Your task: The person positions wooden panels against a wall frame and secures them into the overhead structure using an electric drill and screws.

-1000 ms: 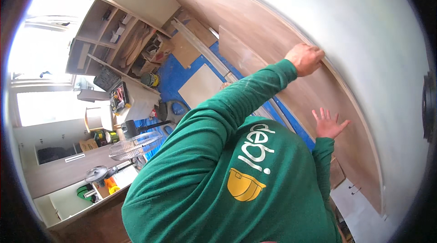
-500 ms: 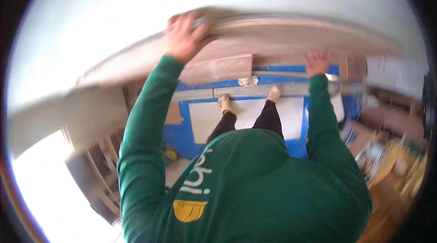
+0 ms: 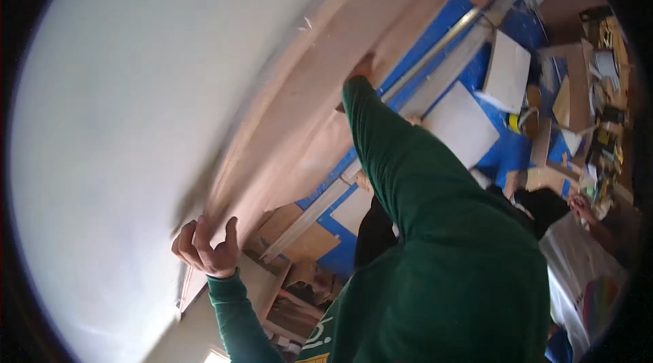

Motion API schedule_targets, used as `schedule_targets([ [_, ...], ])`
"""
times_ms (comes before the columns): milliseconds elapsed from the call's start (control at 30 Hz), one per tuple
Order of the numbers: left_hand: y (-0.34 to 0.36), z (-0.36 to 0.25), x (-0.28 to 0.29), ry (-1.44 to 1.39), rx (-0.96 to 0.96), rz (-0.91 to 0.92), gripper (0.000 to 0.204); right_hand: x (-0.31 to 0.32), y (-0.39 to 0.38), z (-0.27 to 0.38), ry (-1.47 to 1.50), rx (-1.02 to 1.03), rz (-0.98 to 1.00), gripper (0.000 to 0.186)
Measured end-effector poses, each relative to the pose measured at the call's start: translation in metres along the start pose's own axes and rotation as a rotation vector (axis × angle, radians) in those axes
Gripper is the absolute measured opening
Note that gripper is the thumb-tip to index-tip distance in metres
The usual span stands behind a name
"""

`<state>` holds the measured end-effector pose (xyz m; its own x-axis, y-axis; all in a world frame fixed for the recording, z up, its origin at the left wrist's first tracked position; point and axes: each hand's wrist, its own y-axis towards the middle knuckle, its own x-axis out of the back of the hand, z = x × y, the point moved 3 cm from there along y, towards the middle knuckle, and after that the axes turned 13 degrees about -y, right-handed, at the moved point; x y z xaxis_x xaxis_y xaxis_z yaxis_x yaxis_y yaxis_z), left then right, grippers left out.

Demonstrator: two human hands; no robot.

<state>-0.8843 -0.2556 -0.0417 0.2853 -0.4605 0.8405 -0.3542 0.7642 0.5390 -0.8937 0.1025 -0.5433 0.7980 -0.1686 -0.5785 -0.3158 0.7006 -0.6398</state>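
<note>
A long light-brown wooden board (image 3: pixel 309 101) runs diagonally along the white wall (image 3: pixel 136 105). Near the lower left end of the board is my left hand (image 3: pixel 207 251), its fingers bent and apart from the thumb, with nothing visible between them. Farther along, my right hand (image 3: pixel 359 69) is against the face of the board near its lower edge. Its fingers are blurred and partly in shadow, so their grip does not show.
Blue sheeting (image 3: pixel 503 142) covers the floor, with white panels (image 3: pixel 459 125) and long pale strips on it. At the right, a person in a white printed shirt (image 3: pixel 578 268) is close by. Tools and wood pieces clutter the far right. A yellow-and-black roll (image 3: pixel 520 122) lies near them.
The view has swung round, so the board now slants. My left hand has come off the board's top edge to near its left end. My right hand has moved onto the board's face.
</note>
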Motion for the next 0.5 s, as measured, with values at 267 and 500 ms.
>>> schedule_targets([
  [267,0.037,-0.011,-0.020,-0.041,0.178,0.158,0.050,-0.003,-0.022,0.069,-0.650,-0.238,-0.130,0.080],
  [500,0.038,-0.023,-0.012,-0.074,0.256,0.171,0.046,-0.093,-0.205,0.232,-0.383,-0.187,0.049,0.090],
])
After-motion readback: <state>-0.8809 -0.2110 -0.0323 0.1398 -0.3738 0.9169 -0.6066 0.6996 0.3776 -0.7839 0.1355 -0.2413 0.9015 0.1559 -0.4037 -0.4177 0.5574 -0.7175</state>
